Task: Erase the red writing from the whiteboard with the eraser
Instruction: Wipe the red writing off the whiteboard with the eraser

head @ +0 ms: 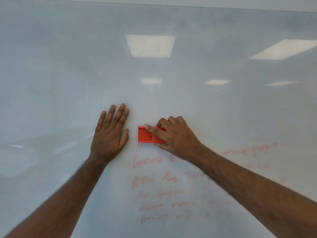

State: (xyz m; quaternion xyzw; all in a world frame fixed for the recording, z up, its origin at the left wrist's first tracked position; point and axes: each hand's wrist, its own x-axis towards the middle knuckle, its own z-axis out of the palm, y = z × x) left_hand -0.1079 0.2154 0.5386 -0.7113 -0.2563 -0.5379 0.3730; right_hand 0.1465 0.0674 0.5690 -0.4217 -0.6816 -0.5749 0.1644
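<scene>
**Entry: whiteboard, eraser, two hands — head view**

Item 1. Large glossy white whiteboard (188, 100), filling nearly the whole view. Its surface carries pale reflections of rectangular ceiling light panels (150, 46) in the upper middle and upper right.

Item 2. Red handwritten marker writing (155, 179), several cursive lines in the lower middle and lower right of the whiteboard. The lines run rightward under the right forearm; the words are faint and smeared in places, and I cannot read them with any confidence. A short red stroke shows just under the eraser's lower left corner.

Item 3. Flat rectangular red plastic eraser (145, 134), lying long side across against the whiteboard, directly above the top line of the writing and just right of the left hand's thumb, apart from it.

Item 4. Right hand (173, 134), reaching in from the lower right. Its fingers are curled over the eraser's top edge and back, the index finger laid out along the upper face, the thumb under the lower edge; together they grip the eraser's right part.

Item 5. Left hand (109, 134), palm flat against bare whiteboard left of the eraser. Fingers straight and slightly spread, pointing up; thumb angled out toward the eraser. It holds nothing.
</scene>
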